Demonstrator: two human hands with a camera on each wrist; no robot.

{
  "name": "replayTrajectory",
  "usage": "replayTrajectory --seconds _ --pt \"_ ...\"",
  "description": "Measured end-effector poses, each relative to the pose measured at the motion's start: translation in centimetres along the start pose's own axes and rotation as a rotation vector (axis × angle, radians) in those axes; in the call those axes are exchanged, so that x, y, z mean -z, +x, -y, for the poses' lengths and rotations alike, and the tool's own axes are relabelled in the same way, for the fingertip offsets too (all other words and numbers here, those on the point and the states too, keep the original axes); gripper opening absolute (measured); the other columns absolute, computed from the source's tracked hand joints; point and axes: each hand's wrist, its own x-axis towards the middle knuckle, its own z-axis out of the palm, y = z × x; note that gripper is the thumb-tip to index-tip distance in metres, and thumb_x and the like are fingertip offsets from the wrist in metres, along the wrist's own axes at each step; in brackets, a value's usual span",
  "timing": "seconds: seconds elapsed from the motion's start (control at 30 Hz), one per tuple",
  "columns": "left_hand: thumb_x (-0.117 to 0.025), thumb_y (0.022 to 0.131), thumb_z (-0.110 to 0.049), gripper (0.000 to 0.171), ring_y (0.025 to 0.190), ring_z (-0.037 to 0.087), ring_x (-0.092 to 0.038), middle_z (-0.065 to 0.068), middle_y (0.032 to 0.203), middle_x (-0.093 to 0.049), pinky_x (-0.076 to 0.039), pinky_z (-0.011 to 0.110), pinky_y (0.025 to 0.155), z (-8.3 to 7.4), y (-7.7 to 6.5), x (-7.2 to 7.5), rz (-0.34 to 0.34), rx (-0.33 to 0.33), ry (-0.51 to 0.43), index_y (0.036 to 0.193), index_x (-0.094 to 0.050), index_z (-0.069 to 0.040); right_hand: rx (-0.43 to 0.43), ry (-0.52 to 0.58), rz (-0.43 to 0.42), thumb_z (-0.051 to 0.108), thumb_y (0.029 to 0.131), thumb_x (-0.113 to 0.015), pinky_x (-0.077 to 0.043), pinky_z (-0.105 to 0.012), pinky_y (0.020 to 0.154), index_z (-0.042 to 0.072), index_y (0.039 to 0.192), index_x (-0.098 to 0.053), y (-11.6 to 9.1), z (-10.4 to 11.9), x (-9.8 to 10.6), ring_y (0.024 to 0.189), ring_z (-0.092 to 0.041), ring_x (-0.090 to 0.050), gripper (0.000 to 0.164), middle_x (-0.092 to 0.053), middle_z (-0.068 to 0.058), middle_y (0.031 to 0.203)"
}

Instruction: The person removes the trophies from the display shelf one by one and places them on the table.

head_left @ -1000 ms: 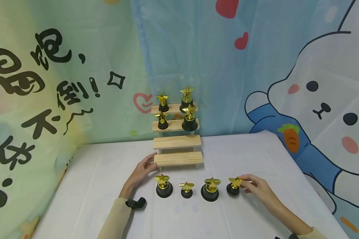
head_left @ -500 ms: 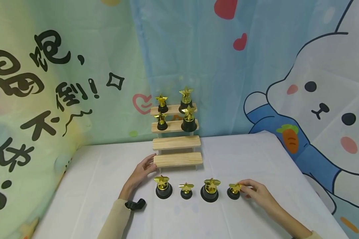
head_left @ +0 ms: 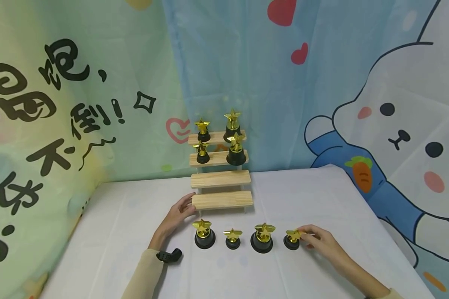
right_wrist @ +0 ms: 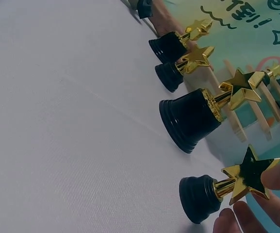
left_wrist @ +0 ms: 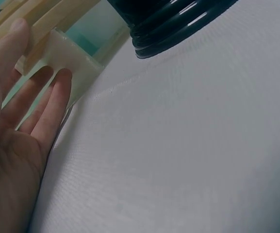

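My right hand pinches the star of a small gold star trophy with a black base, at the right end of a front row. Its base stands at the white cloth. My left hand holds the left end of the lowest plank of a wooden tiered display stand. In the left wrist view the thumb lies over the plank, while the other fingers reach along the pale side support. Beside the pinched trophy stand a large trophy, a small trophy and another large trophy.
On the stand's top tier are a small trophy and a taller one. The tier below bears a small trophy and a larger one. A printed cloth backdrop hangs behind the white-covered table.
My right hand and its trophy have come slightly down, toward the table's near side, during the first half second, then stayed. My left hand keeps its place at the stand.
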Motion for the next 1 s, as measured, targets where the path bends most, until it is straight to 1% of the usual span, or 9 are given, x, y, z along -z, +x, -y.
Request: replayTrajectory --seconds 0.17,0.3,0.5,0.63,0.73,0.83,0.93,0.97,1.0 --pt "-0.064 0.094 -0.023 0.061 0.130 0.031 -0.053 0.016 0.148 -0.047 -0.051 0.033 0.104 0.0 0.0 -0.2 -0.006 0.018 0.009 0.148 -0.037 -0.017 0.008 0.013 0.008 0.028 0.098 -0.057 -0.058 -0.026 0.080 0.000 0.129 -0.056 -0.3 0.2 0.7 0.099 -0.008 -0.061 0.042 -0.059 -0.020 0.130" --pt "-0.064 0.094 -0.024 0.061 0.132 0.032 -0.051 0.016 0.148 -0.046 -0.049 0.036 0.106 -0.1 0.0 -0.3 -0.002 0.018 0.011 0.149 -0.037 -0.017 0.026 -0.022 -0.013 0.032 0.100 -0.053 -0.058 -0.028 0.083 0.000 0.132 -0.052 -0.3 0.8 1.8 0.102 -0.011 -0.062 0.045 -0.056 -0.022 0.133" --pt "-0.064 0.094 -0.024 0.061 0.131 0.032 -0.051 0.016 0.148 -0.047 -0.049 0.038 0.107 -0.2 -0.1 -0.3 -0.008 0.023 0.010 0.148 -0.037 -0.016 0.134 -0.091 -0.092 0.035 0.100 -0.052 -0.056 -0.021 0.082 0.004 0.131 -0.054 0.3 2.9 3.2 0.092 0.009 -0.056 0.044 -0.057 -0.020 0.133" --pt "-0.064 0.094 -0.024 0.061 0.132 0.033 -0.051 0.016 0.148 -0.047 -0.049 0.038 0.107 0.0 -0.1 -0.2 -0.010 0.022 0.003 0.148 -0.037 -0.017 0.219 -0.124 -0.138 0.035 0.100 -0.052 -0.053 -0.018 0.080 0.006 0.129 -0.056 1.2 4.8 3.6 0.088 0.014 -0.053 0.041 -0.059 -0.019 0.131" --pt "-0.063 0.095 -0.023 0.060 0.132 0.032 -0.051 0.015 0.148 -0.047 -0.049 0.037 0.107 0.0 -0.2 -0.2 -0.007 0.019 -0.005 0.149 -0.037 -0.018 0.256 -0.145 -0.160 0.035 0.101 -0.051 -0.052 -0.021 0.082 0.008 0.129 -0.057 1.7 6.2 3.8 0.091 0.008 -0.057 0.040 -0.059 -0.017 0.132" --pt "-0.063 0.095 -0.023 0.060 0.131 0.031 -0.052 0.015 0.148 -0.047 -0.050 0.036 0.106 0.0 -0.2 -0.2 -0.002 0.018 -0.001 0.149 -0.037 -0.018 0.295 -0.151 -0.185 0.036 0.101 -0.050 -0.055 -0.031 0.085 0.009 0.129 -0.057 2.4 7.5 3.7 0.100 -0.010 -0.064 0.039 -0.059 -0.016 0.133" --pt "-0.063 0.095 -0.023 0.060 0.130 0.031 -0.053 0.016 0.148 -0.047 -0.050 0.036 0.106 0.0 -0.2 -0.2 -0.002 0.012 0.008 0.149 -0.036 -0.017 0.375 -0.141 -0.208 0.035 0.100 -0.052 -0.054 -0.045 0.091 0.008 0.127 -0.058 3.5 8.4 3.3 0.109 -0.029 -0.061 0.038 -0.058 -0.017 0.130" --pt "-0.063 0.095 -0.023 0.060 0.130 0.031 -0.053 0.016 0.147 -0.048 -0.050 0.036 0.106 -0.1 -0.2 -0.1 -0.005 0.011 0.011 0.149 -0.037 -0.017 0.433 -0.104 -0.217 0.035 0.099 -0.054 -0.055 -0.041 0.091 0.010 0.126 -0.060 4.7 7.8 3.2 0.110 -0.027 -0.061 0.037 -0.059 -0.013 0.128" --pt "-0.063 0.095 -0.023 0.060 0.129 0.031 -0.054 0.015 0.147 -0.048 -0.050 0.037 0.106 -0.1 -0.2 -0.1 -0.008 0.012 0.010 0.149 -0.037 -0.018 0.462 -0.102 -0.221 0.034 0.099 -0.055 -0.054 -0.045 0.093 0.010 0.125 -0.060 5.2 8.2 3.1 0.112 -0.029 -0.060 0.036 -0.059 -0.013 0.128"
